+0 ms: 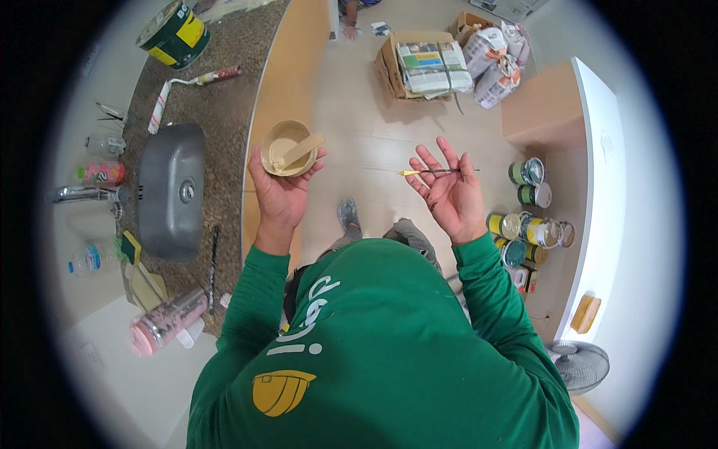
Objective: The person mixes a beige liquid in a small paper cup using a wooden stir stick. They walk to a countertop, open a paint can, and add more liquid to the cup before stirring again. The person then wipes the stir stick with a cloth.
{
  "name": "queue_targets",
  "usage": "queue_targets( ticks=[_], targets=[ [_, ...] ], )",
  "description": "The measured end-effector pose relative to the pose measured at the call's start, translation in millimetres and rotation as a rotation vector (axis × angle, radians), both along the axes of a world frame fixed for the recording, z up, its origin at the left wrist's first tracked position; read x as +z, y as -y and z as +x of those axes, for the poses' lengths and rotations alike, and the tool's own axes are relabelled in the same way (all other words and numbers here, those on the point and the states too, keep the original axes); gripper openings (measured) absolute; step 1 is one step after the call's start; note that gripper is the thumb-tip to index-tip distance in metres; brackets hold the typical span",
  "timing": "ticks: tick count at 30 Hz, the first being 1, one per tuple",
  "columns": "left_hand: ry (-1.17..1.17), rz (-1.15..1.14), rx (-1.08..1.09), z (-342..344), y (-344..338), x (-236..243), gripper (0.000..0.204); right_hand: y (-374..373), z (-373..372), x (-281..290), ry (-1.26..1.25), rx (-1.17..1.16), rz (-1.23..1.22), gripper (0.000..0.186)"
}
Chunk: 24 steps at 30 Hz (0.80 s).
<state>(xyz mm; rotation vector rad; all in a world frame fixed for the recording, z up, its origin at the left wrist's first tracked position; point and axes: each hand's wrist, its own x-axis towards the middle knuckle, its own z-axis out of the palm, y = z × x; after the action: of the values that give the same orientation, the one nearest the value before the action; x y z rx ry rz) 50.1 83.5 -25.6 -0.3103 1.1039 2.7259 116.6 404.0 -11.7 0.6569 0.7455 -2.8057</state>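
Note:
My left hand (279,196) cradles a round beige cup (281,132) with cream-coloured material inside and a flat pale stick (313,143) resting in it, near the counter's edge. My right hand (454,199) is palm up, loosely holding a thin dark-handled paintbrush (435,171) crosswise by the thumb and fingers, its yellowish tip pointing left. Dark smudges mark the fingers.
A counter (228,112) on the left bears a sink (161,224), green bucket (168,41), roller and bottles. A boxed newspaper stack (432,66) and sacks (493,75) lie ahead. Paint cans (527,172) stand right. Another person's hand (350,30) shows at the top.

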Motion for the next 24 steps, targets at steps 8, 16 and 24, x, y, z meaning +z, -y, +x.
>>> queue_targets(
  ticks=[8, 16, 24],
  targets=[
    [0.078, -0.161, 0.2, -90, 43, -5, 0.076, 14, -143, -9, -0.035, 0.113, -0.102, 0.063],
    [0.065, -0.323, 0.359, -184, 57, -15, 0.066, 2, -311, -11, -0.19, 0.329, -0.423, 0.061],
    [0.106, -0.329, 0.495, -273, 22, 24, 0.066, -65, -447, -133, -0.019, 0.525, 0.163, 0.07]
  ],
)
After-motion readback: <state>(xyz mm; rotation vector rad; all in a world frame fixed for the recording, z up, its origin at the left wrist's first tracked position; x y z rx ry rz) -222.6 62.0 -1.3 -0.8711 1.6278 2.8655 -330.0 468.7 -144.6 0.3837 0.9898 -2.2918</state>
